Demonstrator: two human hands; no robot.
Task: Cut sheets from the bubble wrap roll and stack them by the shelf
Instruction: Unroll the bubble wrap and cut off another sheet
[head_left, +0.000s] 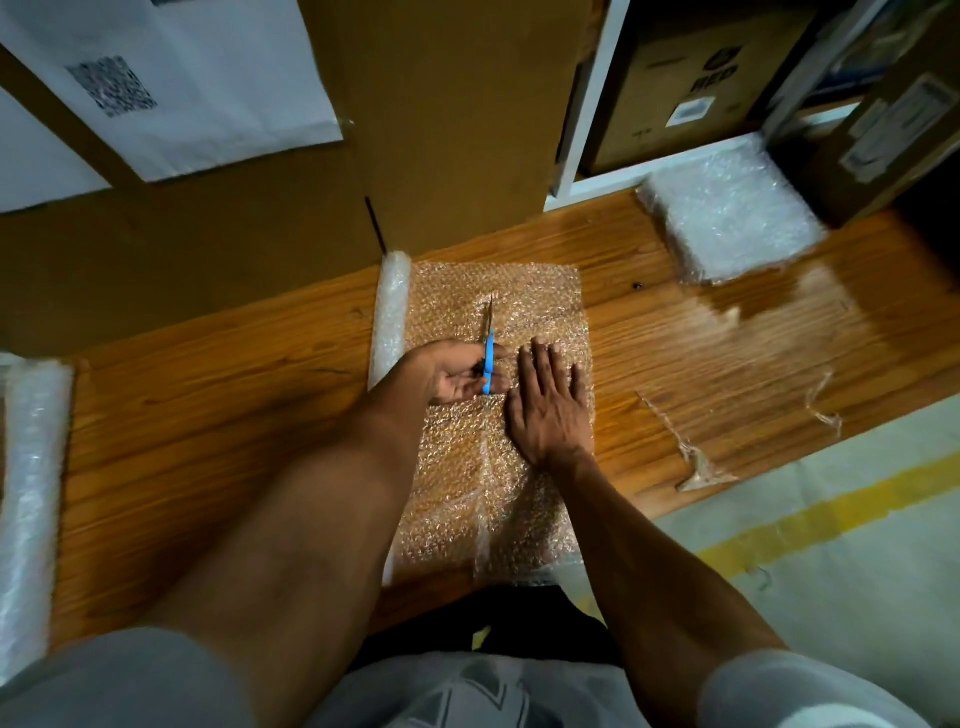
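The left hand (457, 371) had its fingers curled through the blue handles of the scissors (488, 345), blades pointing away from the person and running up the middle of the unrolled bubble wrap sheet (524, 296). Couldn't tell how far apart the blades were, they looked nearly closed from this angle. Just right of the handles, almost touching, the right hand (548, 402) was pressed flat on the wrap, fingers straight, pinning it to the wooden floor (208, 395).

Honestly the risk I saw was the cut wandering. Wrap is slippery and puffy, so if that flat hand eased off the sheet could bunch ahead of the blades and tear ragged. Those fingertips sat close to the cutting line too, which looked a bit sketchy.

The bubble wrap roll (392, 312) lay just left of the scissors hand, parallel to the blades. The stack of cut sheets (727, 223) sat well off to the far right, by the white shelf (597, 104).
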